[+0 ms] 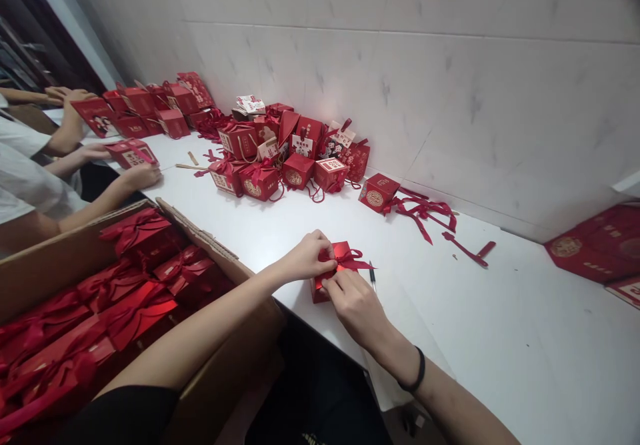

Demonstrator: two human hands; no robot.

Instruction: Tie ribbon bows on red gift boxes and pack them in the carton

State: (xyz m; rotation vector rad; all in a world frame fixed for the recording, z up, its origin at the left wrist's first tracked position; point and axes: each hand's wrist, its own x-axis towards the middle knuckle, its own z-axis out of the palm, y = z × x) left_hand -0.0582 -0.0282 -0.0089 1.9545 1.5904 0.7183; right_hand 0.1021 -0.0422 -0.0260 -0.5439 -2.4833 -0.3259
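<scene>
A small red gift box (342,249) stands on the white table in front of me, with a dark red ribbon (356,260) tied in a bow on its top. From the left, my left hand (311,257) reaches over the box, its thumb and fingers pinched on the ribbon near the knot. My right hand (357,305), a black band on its wrist, is on the near side with its fingertips closed at the lower part of the bow. What lies between those fingertips is mostly hidden. Just right of the box is a black pen (372,275).
A cardboard carton (230,258) of ribboned red boxes stands at my left. Piled boxes (299,170), a single box (380,191) and loose ribbons (425,210) lie along the wall (450,98). Other people's hands (143,177) handle a red box (129,154) at far left.
</scene>
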